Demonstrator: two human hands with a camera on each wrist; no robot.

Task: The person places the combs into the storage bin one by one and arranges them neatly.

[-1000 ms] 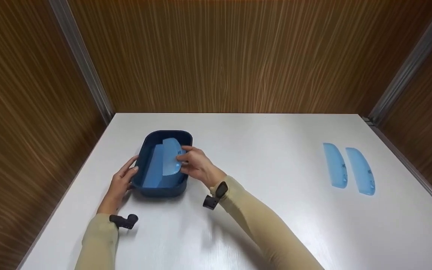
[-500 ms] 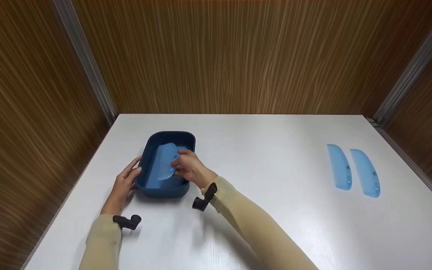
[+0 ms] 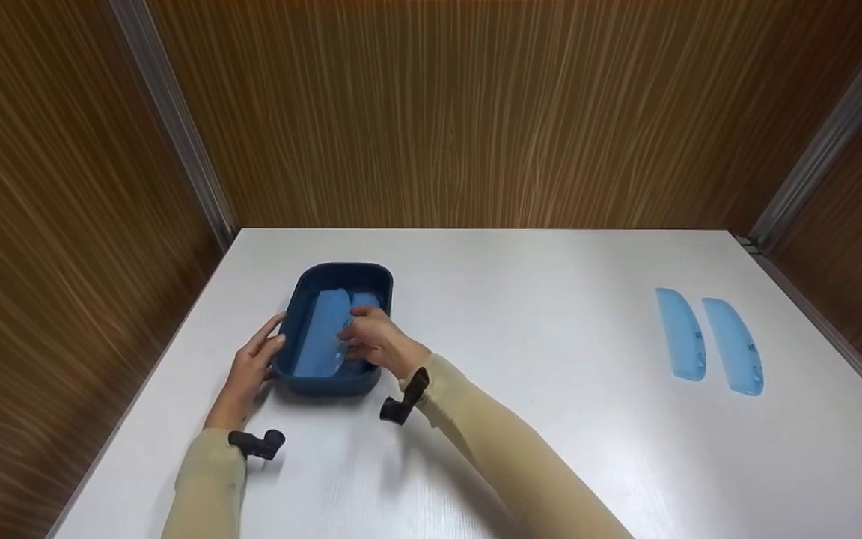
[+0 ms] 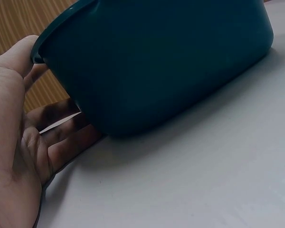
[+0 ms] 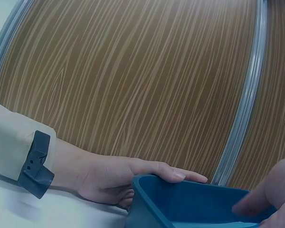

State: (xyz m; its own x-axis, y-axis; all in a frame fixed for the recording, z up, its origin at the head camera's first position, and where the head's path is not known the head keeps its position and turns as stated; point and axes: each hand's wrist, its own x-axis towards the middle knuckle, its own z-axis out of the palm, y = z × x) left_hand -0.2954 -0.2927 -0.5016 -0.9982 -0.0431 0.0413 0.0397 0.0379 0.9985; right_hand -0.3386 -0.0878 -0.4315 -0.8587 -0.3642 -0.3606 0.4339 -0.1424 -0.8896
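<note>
In the head view a dark blue plastic bin (image 3: pixel 330 385) stands on the white table at the left. My left hand (image 3: pixel 248 370) holds its left side; the left wrist view has the thumb at the rim and the fingers (image 4: pixel 69 137) against the outer wall. Inside lies a light blue half-moon piece (image 3: pixel 324 329), comb-like in outline, with small dark marks along its curved edge. Over this edge is my right hand (image 3: pixel 378 343), thumb and fingers apart and blurred in the right wrist view. Another blue piece (image 3: pixel 364 299) shows partly behind the right fingers.
Two similar half-moon pieces, one (image 3: pixel 681 335) beside the other (image 3: pixel 734 346), lie flat at the table's right. Wood-grain panels (image 3: pixel 476 112) with metal corner strips enclose the table (image 3: pixel 513 299) at the back and sides.
My right hand has lowered the half-moon piece leftward into the bin, where it now lies flatter on the floor. My left hand has stayed at the bin's side. The head view has shifted slightly.
</note>
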